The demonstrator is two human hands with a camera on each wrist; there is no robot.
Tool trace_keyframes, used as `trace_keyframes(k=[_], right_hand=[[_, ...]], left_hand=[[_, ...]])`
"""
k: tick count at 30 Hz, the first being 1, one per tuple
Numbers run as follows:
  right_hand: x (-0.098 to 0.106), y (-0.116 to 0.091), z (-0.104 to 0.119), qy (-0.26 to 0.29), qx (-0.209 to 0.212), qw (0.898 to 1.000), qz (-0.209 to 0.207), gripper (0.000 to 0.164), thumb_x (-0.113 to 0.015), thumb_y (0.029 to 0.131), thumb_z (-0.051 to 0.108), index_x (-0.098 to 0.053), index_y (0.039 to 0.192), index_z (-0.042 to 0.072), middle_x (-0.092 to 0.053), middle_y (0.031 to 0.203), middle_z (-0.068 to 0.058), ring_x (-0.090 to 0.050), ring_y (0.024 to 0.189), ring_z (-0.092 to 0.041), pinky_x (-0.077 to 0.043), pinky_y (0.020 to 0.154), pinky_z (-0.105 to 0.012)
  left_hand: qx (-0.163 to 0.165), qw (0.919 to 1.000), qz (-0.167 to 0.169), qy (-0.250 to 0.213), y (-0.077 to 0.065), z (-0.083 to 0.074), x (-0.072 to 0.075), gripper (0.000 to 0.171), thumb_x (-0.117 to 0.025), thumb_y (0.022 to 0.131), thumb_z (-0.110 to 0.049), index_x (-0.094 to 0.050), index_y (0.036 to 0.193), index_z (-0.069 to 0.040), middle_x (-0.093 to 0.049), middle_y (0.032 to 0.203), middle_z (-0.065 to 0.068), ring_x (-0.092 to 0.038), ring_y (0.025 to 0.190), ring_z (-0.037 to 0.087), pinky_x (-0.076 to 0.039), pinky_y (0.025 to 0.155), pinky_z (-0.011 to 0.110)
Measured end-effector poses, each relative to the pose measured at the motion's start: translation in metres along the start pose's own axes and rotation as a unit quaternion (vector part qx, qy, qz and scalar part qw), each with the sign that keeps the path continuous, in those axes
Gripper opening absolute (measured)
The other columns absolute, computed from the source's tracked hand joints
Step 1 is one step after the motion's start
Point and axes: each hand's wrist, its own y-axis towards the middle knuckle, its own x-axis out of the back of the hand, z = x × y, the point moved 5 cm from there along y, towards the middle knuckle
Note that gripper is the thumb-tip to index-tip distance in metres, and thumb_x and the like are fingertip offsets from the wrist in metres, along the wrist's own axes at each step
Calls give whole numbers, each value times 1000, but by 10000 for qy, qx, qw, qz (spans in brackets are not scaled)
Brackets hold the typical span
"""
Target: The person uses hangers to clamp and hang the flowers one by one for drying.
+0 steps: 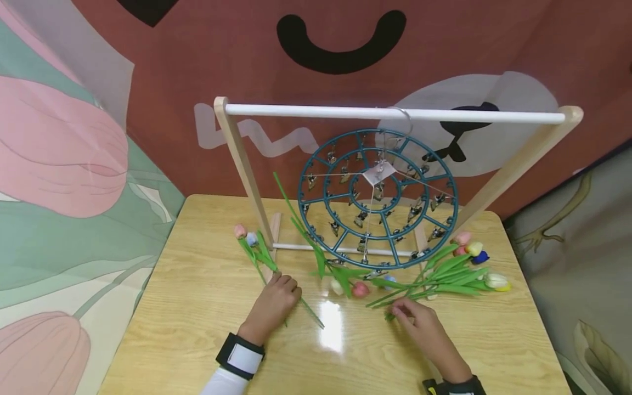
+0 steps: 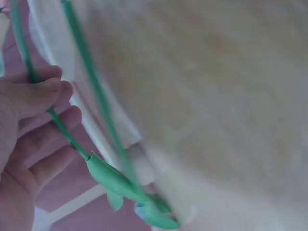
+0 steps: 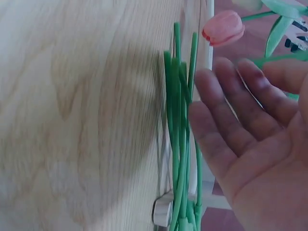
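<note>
My left hand (image 1: 276, 299) pinches a green tulip stem (image 2: 60, 126) between thumb and fingers. A second stem (image 2: 94, 79) runs alongside; a pink tulip head (image 1: 240, 231) and a light blue tulip head (image 1: 251, 238) lie at the far ends. The right hand (image 1: 419, 323) is beside the cut ends of a bundle of tulip stems (image 3: 180, 120), its fingers fairly straight in the right wrist view. Whether its fingertips touch the stems cannot be told. The bundle's heads, including a white tulip (image 1: 495, 281) and a dark blue tulip (image 1: 480, 257), point right.
A teal round clip hanger (image 1: 424, 197) with several metal clips hangs from the white bar (image 1: 306, 111) of a wooden rack (image 1: 242, 164). Near its lower rim are a pink tulip (image 1: 360, 289) and a white tulip (image 1: 337, 286). A printed cloth (image 1: 163, 109) covers the back.
</note>
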Motion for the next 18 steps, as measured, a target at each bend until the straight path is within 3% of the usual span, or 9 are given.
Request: trace_keyframes(k=[5,9,14,18], right_hand=[[-14,-3,9,172,371,9979,494,14,-62,104,16,-75,107,12,-77,102,2,-72,95,-13,-63,79,-27],[-25,-4,22,395,834,9928,762,18,-62,104,17,-74,115,10,-77,112,-1,-73,103,-15,-64,84,-29],[-30,-2,42,513,1522,9860,455,21,-64,103,17,-74,122,12,-76,120,6,-72,110,-15,-62,91,-33],[-29,-1,59,654,2079,9757,237,26,-66,101,12,-71,126,16,-74,125,4,-71,115,-17,-62,94,-33]], left_hand=[[-192,9990,-389,-103,9,-18,32,24,-70,87,3,-76,108,-8,-74,104,5,-70,105,24,-59,100,46],[-417,9961,-746,-198,21,-34,58,30,-60,91,1,-75,115,-9,-74,108,5,-71,105,22,-60,100,42],[-589,9896,-1238,-428,34,-49,87,29,-58,94,-3,-74,117,-7,-74,107,4,-71,101,18,-61,96,31],[-525,9808,-1485,-1148,42,-56,104,27,-66,92,2,-74,116,-5,-75,106,3,-72,97,14,-61,90,22]])
